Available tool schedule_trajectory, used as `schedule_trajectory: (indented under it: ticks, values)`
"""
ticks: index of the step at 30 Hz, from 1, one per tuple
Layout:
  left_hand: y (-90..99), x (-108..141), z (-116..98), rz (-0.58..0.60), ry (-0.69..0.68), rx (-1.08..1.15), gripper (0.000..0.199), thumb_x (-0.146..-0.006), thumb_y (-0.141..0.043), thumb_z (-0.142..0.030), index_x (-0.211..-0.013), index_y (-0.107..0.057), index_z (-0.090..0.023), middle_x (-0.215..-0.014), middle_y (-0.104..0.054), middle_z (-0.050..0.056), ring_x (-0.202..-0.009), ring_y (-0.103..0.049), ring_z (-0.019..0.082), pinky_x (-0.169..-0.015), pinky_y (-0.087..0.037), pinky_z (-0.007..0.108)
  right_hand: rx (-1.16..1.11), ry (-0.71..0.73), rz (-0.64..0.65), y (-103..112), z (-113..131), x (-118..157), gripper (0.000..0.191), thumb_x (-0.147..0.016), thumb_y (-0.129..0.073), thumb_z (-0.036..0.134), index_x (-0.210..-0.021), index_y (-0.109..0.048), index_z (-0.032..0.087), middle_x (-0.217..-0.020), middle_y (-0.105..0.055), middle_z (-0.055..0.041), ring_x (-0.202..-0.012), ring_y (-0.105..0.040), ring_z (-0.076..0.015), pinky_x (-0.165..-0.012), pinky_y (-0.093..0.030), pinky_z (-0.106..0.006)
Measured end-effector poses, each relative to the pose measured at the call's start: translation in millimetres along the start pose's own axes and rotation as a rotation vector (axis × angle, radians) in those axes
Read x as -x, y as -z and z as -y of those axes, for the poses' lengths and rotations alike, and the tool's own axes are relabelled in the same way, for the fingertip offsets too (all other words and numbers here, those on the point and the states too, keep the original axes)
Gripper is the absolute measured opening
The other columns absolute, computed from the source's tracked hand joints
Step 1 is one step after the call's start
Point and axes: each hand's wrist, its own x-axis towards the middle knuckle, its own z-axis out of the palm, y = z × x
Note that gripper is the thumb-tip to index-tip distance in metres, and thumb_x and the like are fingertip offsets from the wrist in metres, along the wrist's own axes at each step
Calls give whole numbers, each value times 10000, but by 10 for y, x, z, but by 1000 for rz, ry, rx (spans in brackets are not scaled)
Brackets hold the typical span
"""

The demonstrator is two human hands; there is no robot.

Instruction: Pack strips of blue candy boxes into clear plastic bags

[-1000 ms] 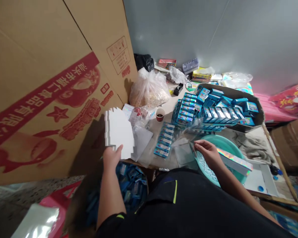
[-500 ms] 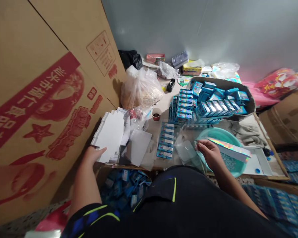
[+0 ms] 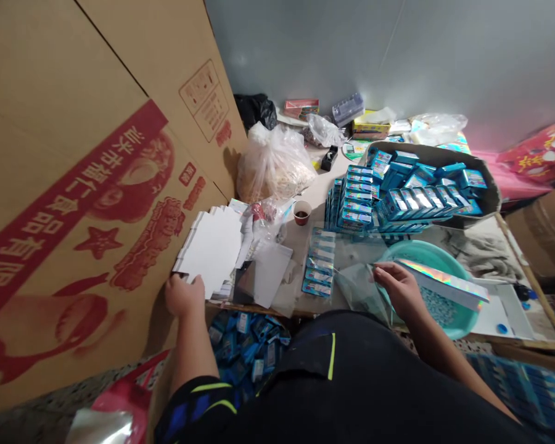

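My left hand (image 3: 185, 295) closes on the near edge of a fanned stack of white cards (image 3: 215, 243), thumb on top, other fingers partly hidden at the edge. My right hand (image 3: 400, 288) pinches a clear plastic bag (image 3: 358, 287) that hangs to its left, over the table's front. Close to that hand, a long silvery holographic strip (image 3: 448, 283) lies across a turquoise basin (image 3: 428, 250) containing small pale pieces. Between my hands, a row of small blue boxes (image 3: 319, 262) lies on the table.
A tall cardboard carton (image 3: 97, 185) walls off the left. Behind stand a tied plastic sack (image 3: 277, 163), a paper cup (image 3: 302, 213) of dark liquid, stacked blue boxes (image 3: 356, 197) and an open box (image 3: 488, 179) filled with more. Below the table lie loose blue boxes (image 3: 250, 348).
The view has swung left, so the scene sits further right. My left hand has shifted to the stack's near left corner, its fingers curling around the edge. My right hand still pinches the bag.
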Motion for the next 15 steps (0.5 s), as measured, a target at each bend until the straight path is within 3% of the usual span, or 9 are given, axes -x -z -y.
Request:
schedule_trajectory:
  ticks: [4,9,12,15]
  values:
    - [-3,171,57,-143,-114,-89,557,-847,-634,-360,-1309,-631,-50,-1293,-614,265,-1205,-559,429,-993,-479,541,10,11,12,24,-30,-12,435,-682,-889,526,-927,-746,196,-747,-718,-18,-715,-641,-138,-724,-494,-265]
    - [-194,327,179,-239,-208,114,427,-920,-514,-325,-1231,-692,-92,-1249,-630,224,-1199,-564,382,-1064,-425,531,18,56,28,67,-45,-63,441,-686,-882,537,-934,-750,197,-751,-731,-30,-721,-653,-150,-718,-504,-268]
    - [-317,616,-44,-162,-307,380,322,-918,-476,-296,-1035,-722,-123,-1074,-670,199,-1099,-614,322,-1047,-459,469,37,107,30,71,3,-88,405,-675,-890,524,-897,-768,208,-739,-736,-35,-712,-660,-158,-692,-515,-268]
    - [-385,1108,-486,-44,-344,702,238,-902,-537,-350,-934,-708,-188,-1006,-676,167,-1043,-628,299,-1013,-487,443,53,174,26,21,142,-74,361,-660,-902,500,-869,-793,227,-799,-763,-58,-746,-695,-190,-699,-554,-294]
